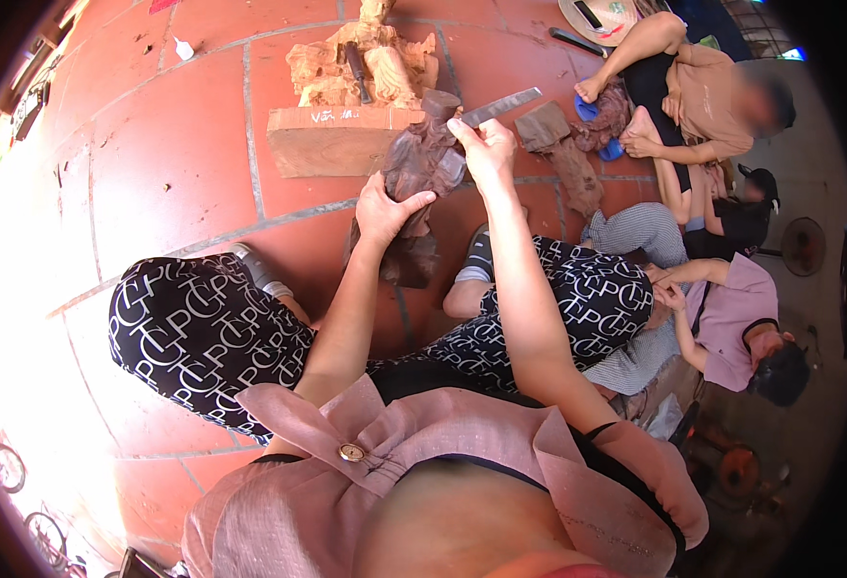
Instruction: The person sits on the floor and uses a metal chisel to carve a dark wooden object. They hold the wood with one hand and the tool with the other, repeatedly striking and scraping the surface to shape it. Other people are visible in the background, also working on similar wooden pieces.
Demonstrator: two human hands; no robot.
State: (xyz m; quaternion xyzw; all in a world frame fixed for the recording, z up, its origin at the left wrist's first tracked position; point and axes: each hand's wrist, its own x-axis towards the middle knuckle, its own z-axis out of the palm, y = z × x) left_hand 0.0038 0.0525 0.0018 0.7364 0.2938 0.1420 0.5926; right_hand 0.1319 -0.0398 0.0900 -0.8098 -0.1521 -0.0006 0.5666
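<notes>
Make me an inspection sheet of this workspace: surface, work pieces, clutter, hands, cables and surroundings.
Surface: red floor tiles with grey joints.
Work pieces: dark brown piece between the hands; pale wooden carving on a brown base, with a dark-handled tool against it.
Clutter: small white bottle, straw hat, brown block.
Hands: left hand grips the dark piece's side; right hand is at its upper right, grip unclear.
Cables: nothing seen.
Surroundings: person in tan top, person in pink top, fan.
</notes>
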